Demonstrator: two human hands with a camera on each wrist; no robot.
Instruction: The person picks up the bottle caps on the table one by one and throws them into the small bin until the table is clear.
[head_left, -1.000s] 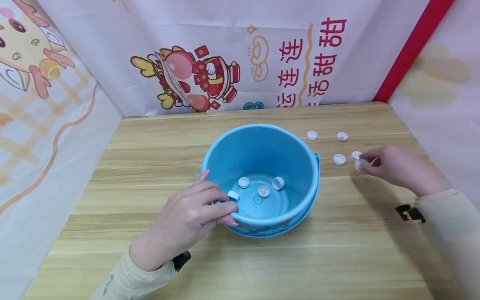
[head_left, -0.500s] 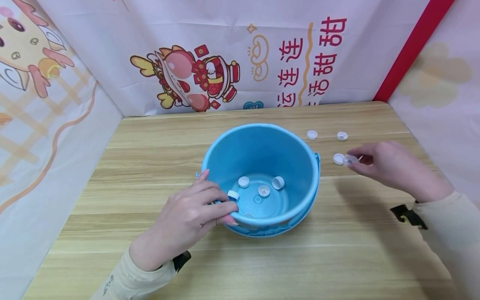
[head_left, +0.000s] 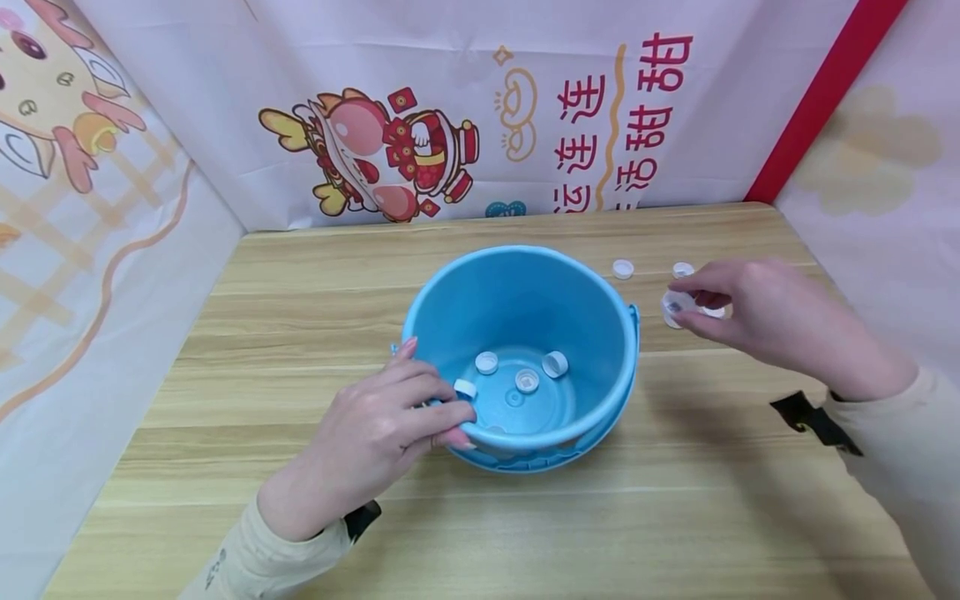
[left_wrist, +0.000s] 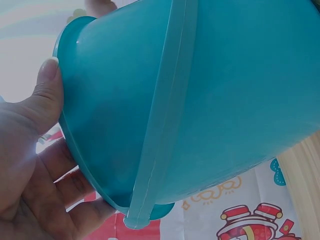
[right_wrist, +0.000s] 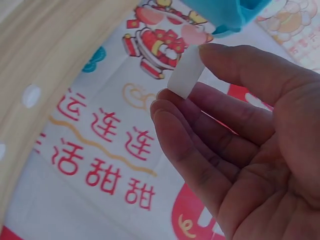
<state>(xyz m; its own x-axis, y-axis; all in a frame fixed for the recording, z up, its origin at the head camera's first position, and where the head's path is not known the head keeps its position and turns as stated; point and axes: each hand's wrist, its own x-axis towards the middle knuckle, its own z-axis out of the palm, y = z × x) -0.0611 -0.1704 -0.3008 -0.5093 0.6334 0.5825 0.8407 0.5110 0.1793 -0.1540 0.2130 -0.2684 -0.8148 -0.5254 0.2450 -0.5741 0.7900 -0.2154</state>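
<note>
My left hand (head_left: 375, 425) grips the near-left rim of a light-blue plastic bucket (head_left: 517, 292); in the left wrist view its thumb (left_wrist: 48, 75) lies on one side of the rim and the fingers on the other. Several white bottle caps lie on the bucket floor, among them one cap (head_left: 527, 381) near the centre. To the right of the bucket, my right hand (head_left: 780, 312) pinches a white bottle cap (right_wrist: 186, 72) between thumb and fingertips, above the table. The held cap partly covers another cap lying behind it in the head view.
More white caps lie on the wooden table (head_left: 315, 292) right of the bucket, including a cap (head_left: 622, 268) near the back and a cap (head_left: 682, 270) beyond the right hand. The bucket's blue handle (head_left: 525, 461) hangs down at the front. A printed cloth (head_left: 510, 108) stands behind the table.
My right hand has moved left with the pinched cap, toward the bucket, uncovering a cap on the table behind it. The left hand and bucket have stayed in place.
</note>
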